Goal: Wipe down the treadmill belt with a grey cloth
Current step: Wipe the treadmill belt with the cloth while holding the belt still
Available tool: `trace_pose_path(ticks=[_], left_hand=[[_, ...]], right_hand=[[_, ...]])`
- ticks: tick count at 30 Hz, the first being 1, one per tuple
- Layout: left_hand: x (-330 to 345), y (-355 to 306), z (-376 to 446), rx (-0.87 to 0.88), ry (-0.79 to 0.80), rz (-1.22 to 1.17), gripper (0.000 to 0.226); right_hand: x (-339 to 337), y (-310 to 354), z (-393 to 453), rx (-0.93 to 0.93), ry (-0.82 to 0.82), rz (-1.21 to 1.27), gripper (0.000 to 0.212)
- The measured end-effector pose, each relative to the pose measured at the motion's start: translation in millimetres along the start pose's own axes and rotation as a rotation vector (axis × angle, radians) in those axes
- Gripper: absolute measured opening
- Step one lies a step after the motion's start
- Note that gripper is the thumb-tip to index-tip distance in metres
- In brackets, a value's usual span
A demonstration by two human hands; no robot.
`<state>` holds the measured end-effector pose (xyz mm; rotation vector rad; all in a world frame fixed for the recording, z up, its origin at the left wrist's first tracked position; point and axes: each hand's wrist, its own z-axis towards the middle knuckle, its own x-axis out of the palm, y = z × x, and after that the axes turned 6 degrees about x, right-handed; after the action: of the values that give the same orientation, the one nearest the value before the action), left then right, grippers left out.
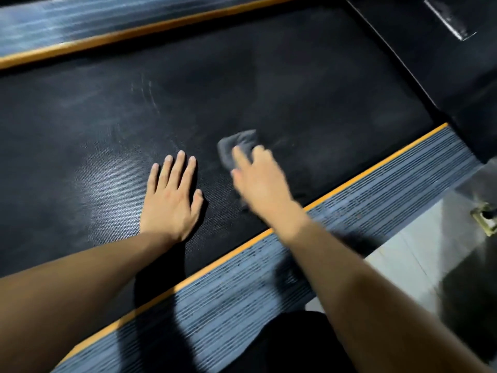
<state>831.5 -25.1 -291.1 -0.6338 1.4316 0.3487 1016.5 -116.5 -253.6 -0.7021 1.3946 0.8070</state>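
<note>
Two hands work mid-frame: the left hand (172, 196) lies flat, fingers spread, on the treadmill belt (242, 84), while the right hand (259, 175) presses the bunched grey cloth (236, 148), which may slip free or miss the pale smears at upper left.

The belt (242, 84) is looking like matt black rubber, finely pebbled and smudged pale in patches. The cloth (236, 149) is showing soft grey fabric. The side rail (376, 208) is appearing ribbed, the floor (419, 270) shining glossy.
</note>
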Motion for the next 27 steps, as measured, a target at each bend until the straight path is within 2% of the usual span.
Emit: trace_pose_path(ticks=[3, 5, 8, 11, 13, 15, 19, 21, 23, 25, 27], left_hand=[[-2, 3, -1, 0.014, 0.000, 0.002, 0.066], [-2, 3, -1, 0.022, -0.003, 0.004, 0.065], [-2, 2, -1, 0.006, -0.011, 0.006, 0.064], [0, 0, -1, 0.001, -0.017, 0.017, 0.064], [-1, 0, -1, -0.006, -0.008, 0.011, 0.064], [-2, -2, -2, -0.014, -0.001, 0.009, 0.064], [-3, -1, -1, -0.005, -0.005, -0.005, 0.064], [-4, -1, -2, -0.003, -0.003, -0.005, 0.064], [-4, -1, -3, -0.005, -0.011, -0.001, 0.064], [-2, 0, -1, -0.004, -0.014, 0.002, 0.064], [-2, 0, -2, -0.009, -0.011, 0.006, 0.064]], right_hand=[[5, 31, -35, -0.211, -0.012, 0.029, 0.055], [-2, 6, -29, -0.217, -0.028, 0.011, 0.053], [-10, -82, -9, 0.064, -0.035, -0.156, 0.050], [-14, -149, 3, 0.327, 0.117, -0.145, 0.048], [-12, -134, 1, 0.312, 0.151, -0.149, 0.050], [-12, -88, -17, 0.244, 0.112, -0.153, 0.053], [-16, -3, -58, 0.062, 0.099, -0.009, 0.051], [-19, 11, -70, -0.068, 0.102, 0.033, 0.053], [-23, -11, -62, -0.104, 0.139, 0.082, 0.054], [-22, -56, -39, 0.035, 0.146, -0.009, 0.054], [-26, -107, -7, 0.291, 0.158, -0.095, 0.052]])
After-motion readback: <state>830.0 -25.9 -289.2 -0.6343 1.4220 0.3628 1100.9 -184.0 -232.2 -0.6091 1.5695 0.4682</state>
